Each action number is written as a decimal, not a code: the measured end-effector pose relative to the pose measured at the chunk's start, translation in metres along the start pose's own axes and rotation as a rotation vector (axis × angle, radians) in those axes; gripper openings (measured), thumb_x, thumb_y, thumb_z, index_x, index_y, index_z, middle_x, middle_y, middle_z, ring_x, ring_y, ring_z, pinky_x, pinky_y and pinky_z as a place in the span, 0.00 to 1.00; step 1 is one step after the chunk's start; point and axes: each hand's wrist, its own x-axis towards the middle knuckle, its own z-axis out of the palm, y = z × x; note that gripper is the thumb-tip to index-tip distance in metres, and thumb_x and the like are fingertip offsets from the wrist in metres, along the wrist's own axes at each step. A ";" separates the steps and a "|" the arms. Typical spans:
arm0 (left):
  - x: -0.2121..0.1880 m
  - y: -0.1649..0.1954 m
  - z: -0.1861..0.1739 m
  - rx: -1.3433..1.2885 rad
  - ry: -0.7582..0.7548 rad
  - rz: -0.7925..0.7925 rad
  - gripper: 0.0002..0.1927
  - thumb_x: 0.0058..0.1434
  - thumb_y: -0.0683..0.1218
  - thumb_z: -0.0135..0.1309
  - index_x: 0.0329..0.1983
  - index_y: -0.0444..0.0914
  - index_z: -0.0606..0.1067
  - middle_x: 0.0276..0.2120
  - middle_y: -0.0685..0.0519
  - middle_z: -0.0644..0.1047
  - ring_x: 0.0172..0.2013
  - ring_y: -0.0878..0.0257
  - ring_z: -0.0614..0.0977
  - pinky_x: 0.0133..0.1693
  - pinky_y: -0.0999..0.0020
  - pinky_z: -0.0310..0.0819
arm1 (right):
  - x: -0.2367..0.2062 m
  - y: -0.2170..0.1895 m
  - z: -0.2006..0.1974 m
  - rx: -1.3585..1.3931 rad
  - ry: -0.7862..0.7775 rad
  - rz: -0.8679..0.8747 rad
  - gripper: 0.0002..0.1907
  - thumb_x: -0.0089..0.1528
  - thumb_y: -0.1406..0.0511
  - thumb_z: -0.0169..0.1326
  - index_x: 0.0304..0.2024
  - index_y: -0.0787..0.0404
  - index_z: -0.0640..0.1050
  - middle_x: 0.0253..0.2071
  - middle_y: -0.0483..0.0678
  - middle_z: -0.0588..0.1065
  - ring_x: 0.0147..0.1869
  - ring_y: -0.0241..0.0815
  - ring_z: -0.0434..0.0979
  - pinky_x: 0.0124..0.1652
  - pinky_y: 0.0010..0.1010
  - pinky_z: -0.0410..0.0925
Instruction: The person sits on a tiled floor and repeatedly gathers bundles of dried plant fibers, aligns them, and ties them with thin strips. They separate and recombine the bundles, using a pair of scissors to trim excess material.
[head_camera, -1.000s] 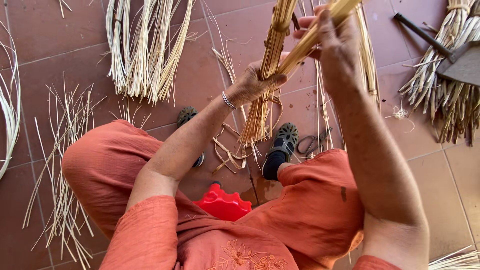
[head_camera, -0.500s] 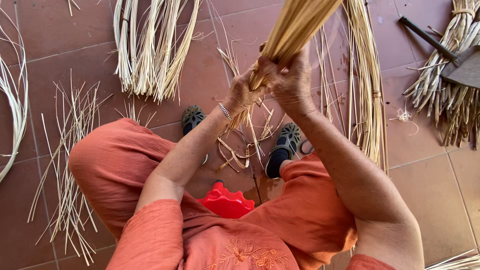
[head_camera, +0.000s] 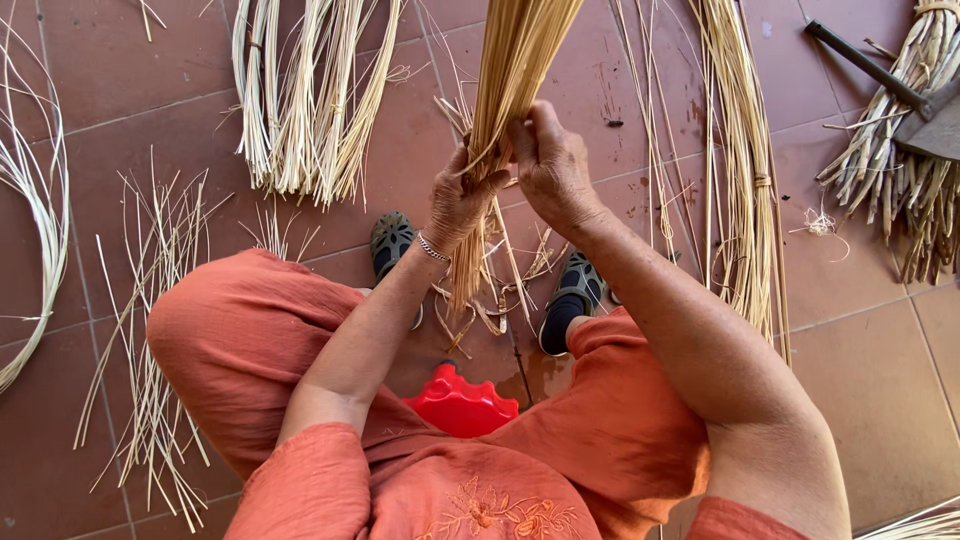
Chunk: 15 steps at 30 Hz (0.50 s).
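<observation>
The left hand (head_camera: 462, 200) and right hand (head_camera: 548, 165) both clench a bundle of straw (head_camera: 510, 70), held upright above the knees (orange trousers). Below lies a red-brown tiled floor (head_camera: 850, 360), strewn with loose stalks (head_camera: 150, 330) and tied sheaves (head_camera: 300, 100).

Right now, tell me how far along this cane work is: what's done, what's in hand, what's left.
Done: one long bundle lies tied on the tiled floor, another pale one lies sorted beside it. In hand: the left hand and right hand both grip an upright sheaf of strips between the knees. Left: loose thin strips scattered at the left, and a rough pile at the far right.
</observation>
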 end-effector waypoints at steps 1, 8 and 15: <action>0.003 0.003 -0.003 -0.031 -0.017 0.089 0.29 0.65 0.44 0.65 0.68 0.41 0.69 0.56 0.52 0.80 0.57 0.61 0.82 0.61 0.66 0.81 | 0.004 -0.003 -0.002 -0.024 0.030 -0.066 0.11 0.78 0.60 0.39 0.49 0.61 0.66 0.37 0.51 0.80 0.35 0.39 0.85 0.31 0.30 0.78; 0.028 0.023 -0.023 -0.295 -0.039 0.285 0.28 0.71 0.43 0.62 0.71 0.47 0.66 0.61 0.54 0.77 0.61 0.64 0.79 0.66 0.63 0.78 | 0.024 -0.016 -0.035 -0.199 0.171 -0.222 0.09 0.79 0.61 0.41 0.49 0.60 0.67 0.29 0.47 0.78 0.27 0.36 0.80 0.23 0.28 0.72; 0.015 0.008 -0.030 -0.232 -0.144 0.171 0.36 0.63 0.46 0.68 0.70 0.44 0.63 0.59 0.54 0.76 0.61 0.62 0.77 0.66 0.61 0.76 | 0.011 -0.005 -0.003 -0.120 -0.241 -0.032 0.14 0.75 0.59 0.40 0.56 0.59 0.73 0.44 0.53 0.79 0.39 0.46 0.81 0.33 0.39 0.75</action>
